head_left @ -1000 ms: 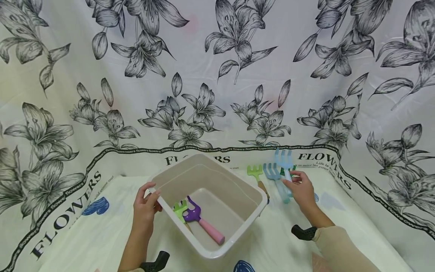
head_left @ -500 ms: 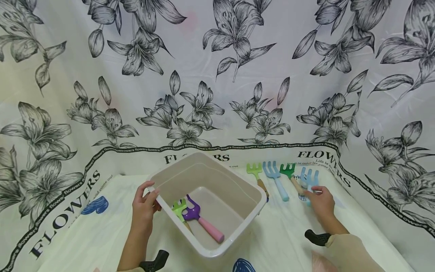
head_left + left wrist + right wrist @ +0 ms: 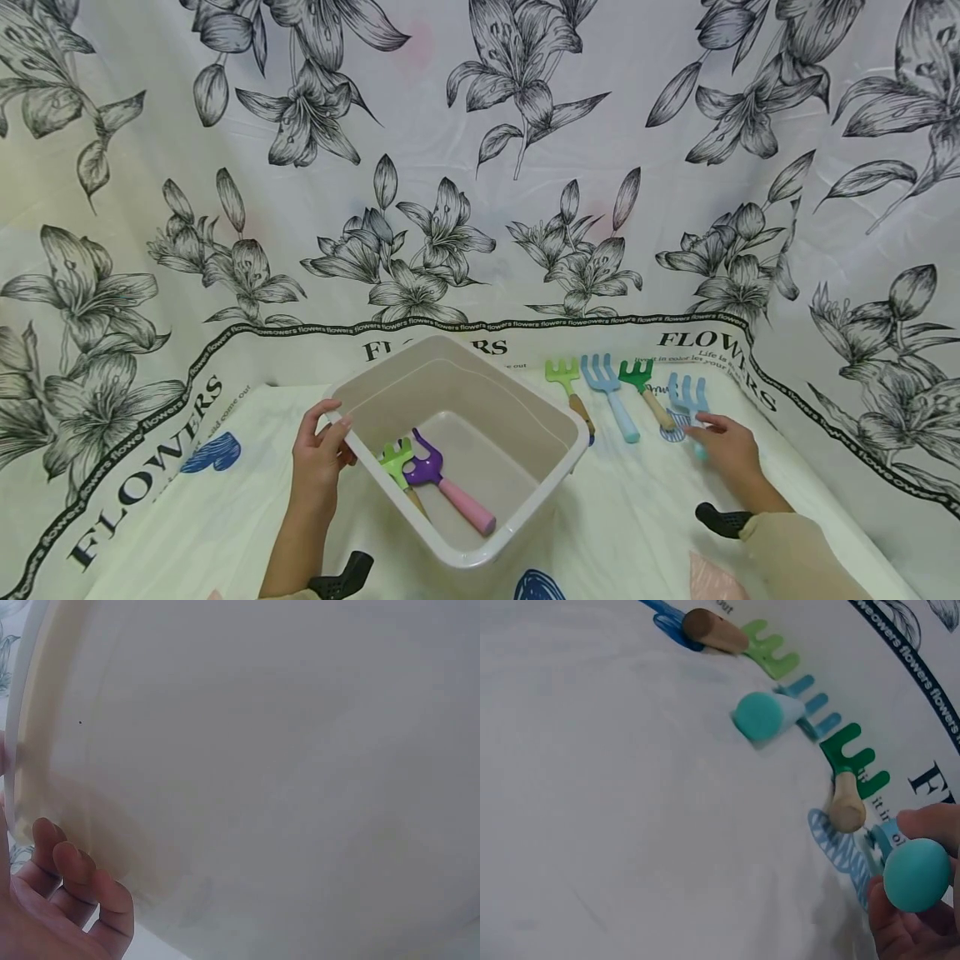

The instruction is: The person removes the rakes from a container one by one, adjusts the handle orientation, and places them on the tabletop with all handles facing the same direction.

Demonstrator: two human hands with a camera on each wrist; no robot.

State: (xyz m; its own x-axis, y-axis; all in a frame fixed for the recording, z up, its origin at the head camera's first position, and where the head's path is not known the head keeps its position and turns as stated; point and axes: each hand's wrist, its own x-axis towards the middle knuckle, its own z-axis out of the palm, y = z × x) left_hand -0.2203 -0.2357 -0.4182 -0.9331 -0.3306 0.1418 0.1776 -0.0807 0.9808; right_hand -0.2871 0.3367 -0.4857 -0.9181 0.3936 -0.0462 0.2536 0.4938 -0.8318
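A beige tub (image 3: 525,412) is steadied at its left rim by the left hand (image 3: 318,454), thumb inside and fingers curled over the edge; in the left wrist view only the tub wall and fingertips (image 3: 71,859) are seen. Inside the tub a purple rake (image 3: 438,479) with a pink handle and a lime rake (image 3: 396,462) are lying on the floor.

To the right, on the cloth (image 3: 637,517), four rakes are laid in a row: a light green one (image 3: 566,385), a blue one (image 3: 611,396), a dark green one (image 3: 647,387) and, outermost, a pale blue rake (image 3: 688,398). The handle of the pale blue rake is pinched by the right hand (image 3: 731,454); in the right wrist view its teal butt (image 3: 916,874) is seen between thumb and fingers.

The step in hand is judged to be the handling of this outermost rake at the row. A firm hold on the handle is called for before anything else is done with it, and the dark green rake just beside it should not be knocked.
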